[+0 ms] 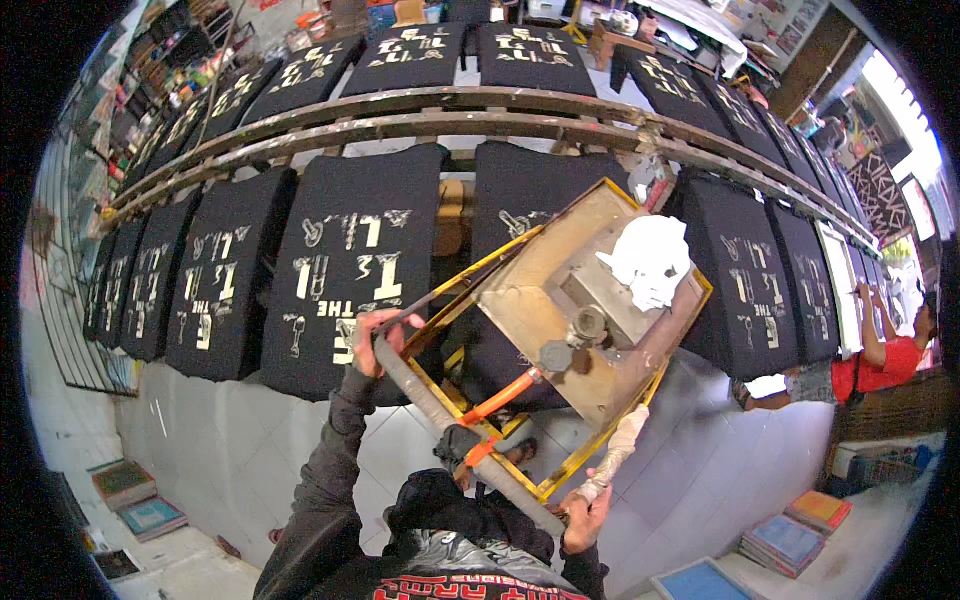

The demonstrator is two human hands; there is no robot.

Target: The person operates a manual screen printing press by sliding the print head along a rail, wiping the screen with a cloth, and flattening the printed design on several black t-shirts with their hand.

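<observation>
A yellow-framed metal device with a flat tan panel (pixel 540 300), which looks like a flash dryer, stands tilted before me over the black shirts. Along its near side runs a grey wrapped handlebar (pixel 418 392). My left hand (pixel 378 338) is closed round the upper left end of this bar. At the lower right, my right hand (pixel 585 520) is closed round the end of a pale wrapped handle (pixel 626 440), next to the bar's other end. On the panel lie a white skull-shaped piece (pixel 648 260) and a round metal fitting (pixel 588 324). An orange tube (pixel 502 397) joins the panel to the bar.
Printed black shirts (pixel 350 260) lie on boards in rows left, right and beyond. Wooden rails (pixel 400 122) run between the rows. A person in a red shirt (pixel 885 360) works at the right. Stacked frames (pixel 785 543) rest on the floor at both sides.
</observation>
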